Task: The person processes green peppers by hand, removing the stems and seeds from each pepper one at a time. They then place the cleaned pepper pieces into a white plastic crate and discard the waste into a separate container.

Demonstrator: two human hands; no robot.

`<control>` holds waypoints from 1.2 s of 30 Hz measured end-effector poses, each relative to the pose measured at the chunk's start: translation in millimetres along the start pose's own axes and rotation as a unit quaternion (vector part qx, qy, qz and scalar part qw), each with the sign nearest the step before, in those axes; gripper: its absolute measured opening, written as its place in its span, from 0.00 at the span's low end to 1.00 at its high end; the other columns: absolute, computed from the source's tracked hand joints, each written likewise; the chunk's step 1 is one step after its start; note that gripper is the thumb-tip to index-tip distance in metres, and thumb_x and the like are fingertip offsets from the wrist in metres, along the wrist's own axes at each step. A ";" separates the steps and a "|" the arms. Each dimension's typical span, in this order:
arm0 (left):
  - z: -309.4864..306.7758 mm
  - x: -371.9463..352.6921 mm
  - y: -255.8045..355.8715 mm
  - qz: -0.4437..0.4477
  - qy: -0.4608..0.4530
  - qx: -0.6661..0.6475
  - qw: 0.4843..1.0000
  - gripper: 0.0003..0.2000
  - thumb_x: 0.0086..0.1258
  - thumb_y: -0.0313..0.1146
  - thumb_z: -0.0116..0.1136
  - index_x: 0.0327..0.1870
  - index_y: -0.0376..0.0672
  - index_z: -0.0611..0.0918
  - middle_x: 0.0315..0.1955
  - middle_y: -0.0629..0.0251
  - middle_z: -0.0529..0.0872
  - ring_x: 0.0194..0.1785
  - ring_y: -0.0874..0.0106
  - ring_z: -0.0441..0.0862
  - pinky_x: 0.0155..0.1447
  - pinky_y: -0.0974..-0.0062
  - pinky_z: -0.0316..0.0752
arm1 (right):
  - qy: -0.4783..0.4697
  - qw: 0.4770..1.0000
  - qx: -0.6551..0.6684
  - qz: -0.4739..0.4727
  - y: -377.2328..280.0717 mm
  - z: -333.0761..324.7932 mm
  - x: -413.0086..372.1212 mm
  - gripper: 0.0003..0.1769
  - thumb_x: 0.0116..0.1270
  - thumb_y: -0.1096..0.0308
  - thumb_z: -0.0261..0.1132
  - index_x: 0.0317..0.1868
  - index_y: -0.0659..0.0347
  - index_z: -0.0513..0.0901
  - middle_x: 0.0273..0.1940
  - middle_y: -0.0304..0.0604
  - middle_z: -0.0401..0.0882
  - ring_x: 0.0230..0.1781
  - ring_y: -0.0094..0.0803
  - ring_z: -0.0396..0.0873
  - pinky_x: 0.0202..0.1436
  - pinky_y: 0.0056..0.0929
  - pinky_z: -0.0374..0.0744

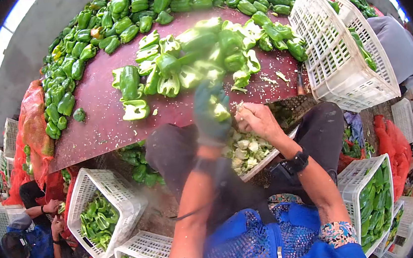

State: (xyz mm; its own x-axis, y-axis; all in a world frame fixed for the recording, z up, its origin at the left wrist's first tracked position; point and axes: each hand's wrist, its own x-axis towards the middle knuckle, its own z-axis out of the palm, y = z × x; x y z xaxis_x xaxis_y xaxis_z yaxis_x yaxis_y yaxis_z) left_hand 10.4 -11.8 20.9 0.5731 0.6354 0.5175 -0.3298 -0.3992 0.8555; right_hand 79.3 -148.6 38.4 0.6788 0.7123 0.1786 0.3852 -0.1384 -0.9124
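1. Far left, a co-worker [31, 245] crouches among the crates, hands on their own stuff and well apart from ours.
2. Next over, a white crate [101, 219] of cut peppers sits on the floor below the table [101, 124]. There's a heap of halves on the tabletop ahead of us.
3. Our left hand [207, 114] (the gloved one) has its fingers closed around a pepper [221, 111], held over our lap just in front of the table edge.
4. Our right hand [258, 119] is bare and touches the pepper's right side, fingers bunched narrow. We can't tell if they're pinching a blade or a bit of core.
5. Our worry is bare fingers working right up against a slick pepper. One slip and they could get nicked, or the pepper could pop out of the glove.
6. The tray [248, 152] of cores lies across our knees, right under both hands. It looks tippy if a knee shifts.
7. On the right, a big tilted crate [338, 51] leans at the table corner and a full crate [372, 197] sits near our right knee, so that elbow is hemmed in.
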 end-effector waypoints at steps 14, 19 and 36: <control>1.5 7.2 23.8 -0.091 -0.035 -0.251 0.963 0.19 0.78 0.33 0.49 0.66 0.36 0.71 0.51 0.57 0.82 0.48 0.72 0.80 0.54 0.71 0.79 | -0.053 0.984 0.057 0.158 -12.1 6.2 3.7 0.21 0.65 0.56 0.67 0.51 0.64 0.82 0.32 0.45 0.86 0.25 0.29 0.83 0.30 0.31 0.81; 3.7 6.7 31.7 -0.035 -0.092 -0.162 0.982 0.16 0.78 0.29 0.50 0.64 0.35 0.74 0.48 0.58 0.84 0.47 0.71 0.81 0.54 0.72 0.78 | -0.131 0.955 0.061 0.260 -19.8 -4.3 16.2 0.28 0.63 0.48 0.67 0.47 0.68 0.83 0.31 0.44 0.85 0.26 0.26 0.82 0.30 0.28 0.80; 10.6 -4.1 26.3 -0.211 0.115 -0.205 0.949 0.15 0.65 0.23 0.56 0.54 0.39 0.79 0.44 0.64 0.82 0.41 0.73 0.79 0.42 0.77 0.76 | -0.009 0.994 0.081 -0.068 73.5 54.6 -1.8 0.09 0.73 0.63 0.57 0.37 0.56 0.80 0.24 0.33 0.74 0.21 0.19 0.71 0.17 0.17 0.62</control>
State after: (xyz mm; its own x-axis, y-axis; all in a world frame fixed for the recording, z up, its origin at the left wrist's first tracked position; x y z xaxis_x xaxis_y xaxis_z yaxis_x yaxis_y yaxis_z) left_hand 7.3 -31.9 41.1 0.5554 0.8279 0.0779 -0.3986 0.1829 0.8987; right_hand 72.3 -122.4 -49.1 0.6156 0.7288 0.2998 0.3665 0.0720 -0.9276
